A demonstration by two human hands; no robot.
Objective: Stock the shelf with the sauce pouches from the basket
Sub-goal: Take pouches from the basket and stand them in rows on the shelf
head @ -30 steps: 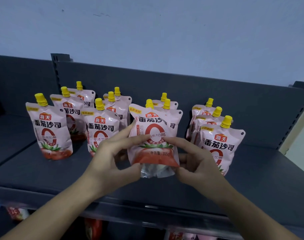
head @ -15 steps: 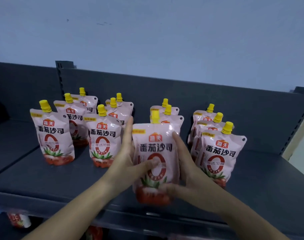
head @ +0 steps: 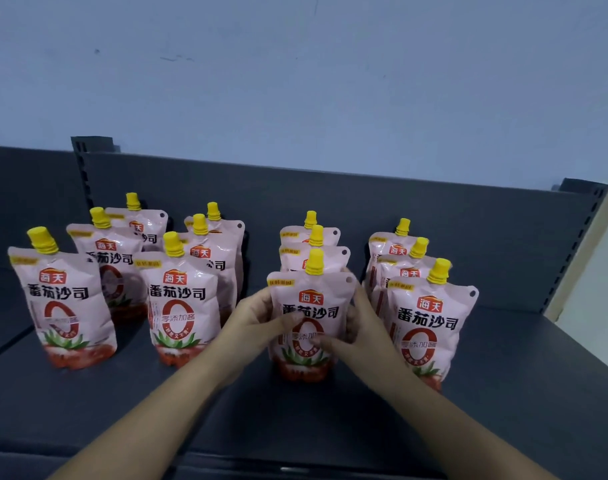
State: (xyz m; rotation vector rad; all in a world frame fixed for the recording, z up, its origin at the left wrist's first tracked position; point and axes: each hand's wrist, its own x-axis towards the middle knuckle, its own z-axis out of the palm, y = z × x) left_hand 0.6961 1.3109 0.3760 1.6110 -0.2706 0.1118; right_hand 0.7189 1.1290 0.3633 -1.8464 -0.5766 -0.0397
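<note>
A pink sauce pouch (head: 309,303) with a yellow cap stands upright on the dark grey shelf (head: 330,417), at the front of the third row. My left hand (head: 257,322) grips its left side, thumb across the front. My right hand (head: 359,336) grips its right side, thumb on the printed front. Two more pouches (head: 314,252) stand behind it. Other rows of the same pouches stand at the far left (head: 62,303), centre left (head: 183,303) and right (head: 429,323). The basket is out of view.
The shelf's back panel (head: 434,216) rises behind the pouches, with a slotted upright (head: 572,251) at the right end. Bare shelf surface lies in front of the rows and to the right of the last row. A pale wall (head: 295,81) is above.
Both hands moved the pouch from a tilted, raised position down and back onto the shelf. It now stands upright in front of its row. The view has moved closer.
</note>
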